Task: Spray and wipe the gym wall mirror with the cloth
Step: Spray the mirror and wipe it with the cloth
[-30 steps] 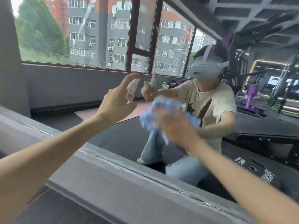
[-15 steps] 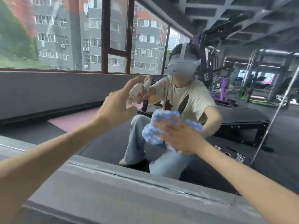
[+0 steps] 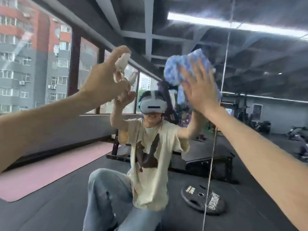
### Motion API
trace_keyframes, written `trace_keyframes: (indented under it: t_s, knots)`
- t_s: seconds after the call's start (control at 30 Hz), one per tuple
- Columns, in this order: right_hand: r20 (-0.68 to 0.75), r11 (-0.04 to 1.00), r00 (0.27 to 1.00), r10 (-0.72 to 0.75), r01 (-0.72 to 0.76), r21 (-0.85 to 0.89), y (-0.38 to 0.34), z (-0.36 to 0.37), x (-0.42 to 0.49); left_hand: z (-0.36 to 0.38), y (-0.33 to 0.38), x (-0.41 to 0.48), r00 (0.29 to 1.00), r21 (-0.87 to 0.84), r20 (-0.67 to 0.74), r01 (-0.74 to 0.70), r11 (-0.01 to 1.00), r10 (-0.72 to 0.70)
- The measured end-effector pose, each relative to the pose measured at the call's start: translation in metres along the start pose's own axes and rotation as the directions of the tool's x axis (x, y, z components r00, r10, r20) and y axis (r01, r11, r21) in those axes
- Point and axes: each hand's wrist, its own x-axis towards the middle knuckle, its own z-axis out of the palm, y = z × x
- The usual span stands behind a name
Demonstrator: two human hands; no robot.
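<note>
Left to right. At 10 o'clock, your left hand holds a small clear spray bottle: the grip is curled around its body, forefinger over the nozzle top. At 1 o'clock, your right hand lies flat, its grip fully spread, fingers straight, pressing a bunched blue cloth against the wall mirror. A vertical mirror seam passes behind that wrist. At 5 o'clock, a reflected weight plate lies on the floor.
</note>
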Motion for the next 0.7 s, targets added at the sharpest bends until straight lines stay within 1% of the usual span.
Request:
trace_keyframes:
  t_s: [0.03,0.07,0.1,0.13,0.17,0.2,0.23,0.27,0.3,0.33,0.37,0.4,0.43,0.47,0.5,0.57,0.6,0.7]
  knots:
    - [-0.032,0.967,0.967,0.254,-0.254,0.012,0.033,-0.01,0.026,0.003,0.007,0.008,0.999,-0.009,-0.022,-0.024,1.0,0.024]
    - [-0.037,0.889,0.888,0.458,-0.456,0.046,0.051,-0.018,0.044,0.005,0.012,0.015,0.998,-0.017,-0.044,-0.043,0.999,0.042]
    - [-0.043,0.812,0.811,0.583,-0.58,0.069,0.05,-0.023,0.056,0.008,0.018,0.023,0.997,-0.026,-0.06,-0.058,0.998,0.057]
    - [-0.042,0.789,0.789,0.613,-0.609,0.083,0.033,-0.021,0.059,0.008,0.021,0.027,0.996,-0.022,-0.057,-0.067,0.998,0.065]
    - [-0.072,0.853,0.851,0.52,-0.513,0.092,0.014,-0.015,0.057,0.009,0.025,0.031,0.995,-0.013,-0.06,-0.081,0.997,0.08]
    - [-0.063,0.945,0.944,0.323,-0.318,0.072,-0.004,-0.011,0.047,0.01,0.03,0.036,0.993,-0.004,-0.068,-0.093,0.996,0.092]
    - [-0.029,0.997,0.997,0.074,-0.073,0.025,-0.012,-0.005,0.033,0.01,0.033,0.038,0.993,0.008,-0.063,-0.097,0.995,0.098]
    - [0.026,0.993,0.993,-0.113,0.113,-0.029,-0.001,-0.003,0.024,0.011,0.036,0.042,0.993,0.009,-0.063,-0.099,0.995,0.099]
    - [0.065,0.985,0.985,-0.161,0.165,-0.056,0.022,-0.005,0.023,0.012,0.04,0.045,0.993,0.007,-0.065,-0.095,0.995,0.095]
    - [0.076,0.999,0.997,-0.022,0.025,-0.035,0.046,-0.008,0.026,0.014,0.042,0.049,0.994,0.01,-0.063,-0.091,0.996,0.092]
    - [0.051,0.981,0.979,0.195,-0.195,-0.013,0.064,-0.016,0.03,0.015,0.045,0.054,0.994,0.013,-0.065,-0.09,0.996,0.091]
    - [0.043,0.921,0.92,0.389,-0.389,-0.006,0.072,-0.021,0.032,0.016,0.048,0.058,0.994,-0.001,-0.066,-0.088,0.996,0.088]
    - [0.052,0.851,0.85,0.524,-0.525,0.015,0.068,-0.021,0.032,0.016,0.052,0.061,0.993,-0.016,-0.068,-0.096,0.995,0.094]
    - [0.053,0.806,0.806,0.589,-0.591,0.038,0.051,-0.017,0.03,0.016,0.055,0.064,0.992,-0.031,-0.07,-0.109,0.994,0.107]
    - [0.045,0.802,0.804,0.593,-0.595,0.047,0.029,-0.013,0.025,0.015,0.057,0.066,0.991,-0.042,-0.066,-0.121,0.992,0.118]
    - [0.009,0.833,0.834,0.552,-0.551,0.036,0.003,-0.007,0.017,0.015,0.059,0.067,0.989,-0.04,-0.029,-0.149,0.988,0.147]
    - [0.005,0.827,0.828,0.561,-0.561,0.035,0.004,-0.006,0.02,0.016,0.058,0.07,0.987,-0.026,-0.001,-0.162,0.986,0.162]
    - [0.041,0.749,0.751,0.659,-0.66,0.053,0.032,-0.012,0.067,0.013,0.055,0.094,0.972,0.087,0.069,-0.229,0.97,0.223]
